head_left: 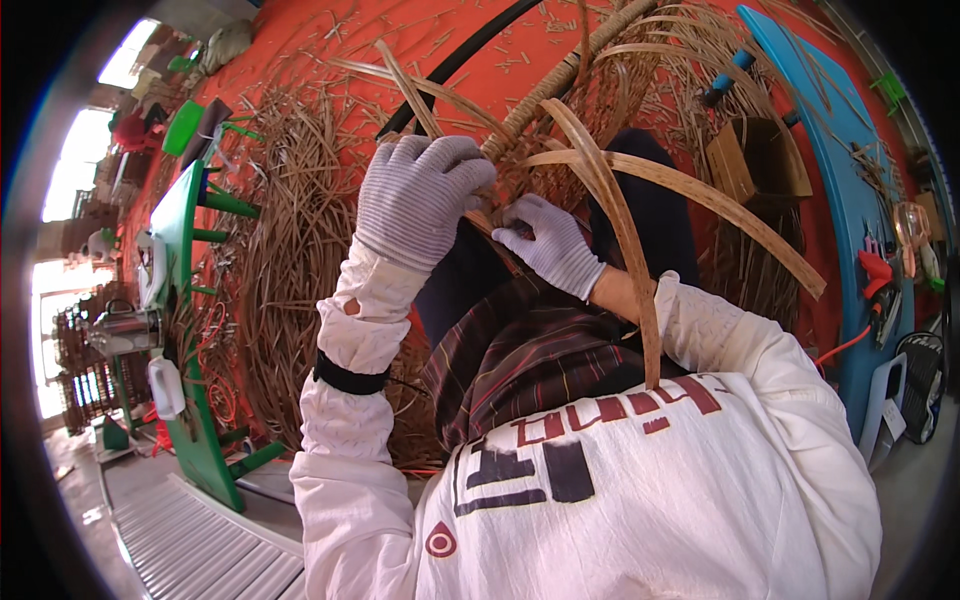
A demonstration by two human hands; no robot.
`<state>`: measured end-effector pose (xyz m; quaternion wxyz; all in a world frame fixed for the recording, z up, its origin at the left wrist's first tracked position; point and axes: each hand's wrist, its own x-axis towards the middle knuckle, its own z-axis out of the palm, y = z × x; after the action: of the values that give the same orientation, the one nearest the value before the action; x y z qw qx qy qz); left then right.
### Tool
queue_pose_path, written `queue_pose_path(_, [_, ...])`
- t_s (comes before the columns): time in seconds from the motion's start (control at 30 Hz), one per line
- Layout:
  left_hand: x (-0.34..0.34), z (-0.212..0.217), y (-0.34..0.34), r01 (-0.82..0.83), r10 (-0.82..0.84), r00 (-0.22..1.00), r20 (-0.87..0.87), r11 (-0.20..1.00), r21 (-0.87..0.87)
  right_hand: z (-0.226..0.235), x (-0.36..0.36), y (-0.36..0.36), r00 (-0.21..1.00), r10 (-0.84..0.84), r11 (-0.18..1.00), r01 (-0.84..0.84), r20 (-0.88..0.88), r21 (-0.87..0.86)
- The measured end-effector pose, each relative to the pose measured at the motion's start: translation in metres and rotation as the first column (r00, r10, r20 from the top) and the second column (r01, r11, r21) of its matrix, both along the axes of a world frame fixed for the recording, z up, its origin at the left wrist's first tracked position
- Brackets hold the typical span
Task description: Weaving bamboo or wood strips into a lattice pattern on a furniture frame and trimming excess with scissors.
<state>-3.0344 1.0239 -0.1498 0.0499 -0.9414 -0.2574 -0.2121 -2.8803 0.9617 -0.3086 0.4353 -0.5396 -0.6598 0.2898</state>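
Note:
My left hand [418, 195], in a grey striped glove, is curled over flat brown strips above my lap; its fingertips are partly hidden. Close to its right, my right hand [550, 245], gloved alike, has thumb and fingers bent around the strips where they meet. One long strip [632, 255] arches over my right wrist down to my shirt. Another strip [715, 198] sweeps off to the right, and a shorter strip [404, 85] sticks up beyond my left hand. A pole wrapped in tan cord [560, 80] runs away from the work.
Piles of loose brown strips [300, 270] lie on the red floor at left. A green table [178, 240] lies tipped on its side there. At right are a cardboard box [745, 165] and a blue table [850, 210] with tools. A black tube [465, 55] lies ahead.

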Motion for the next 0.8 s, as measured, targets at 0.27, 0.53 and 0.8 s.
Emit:
queue_pose_path(0.27, [-0.011,-0.002,0.007,0.024,0.013,0.979,0.203,0.983,-0.183,0.046,0.001,-0.011,0.977,-0.119,0.986,0.138,-0.178,0.096])
queue_pose_path(0.53, [-0.016,-0.004,0.003,-0.028,0.043,0.985,0.167,0.995,-0.094,0.056,-0.01,-0.01,0.941,-0.132,0.988,0.149,-0.313,0.033])
queue_pose_path(0.8, [-0.017,-0.003,0.003,-0.035,0.048,0.99,0.134,0.995,-0.096,0.059,-0.019,-0.007,0.924,-0.114,0.99,0.136,-0.366,0.036])
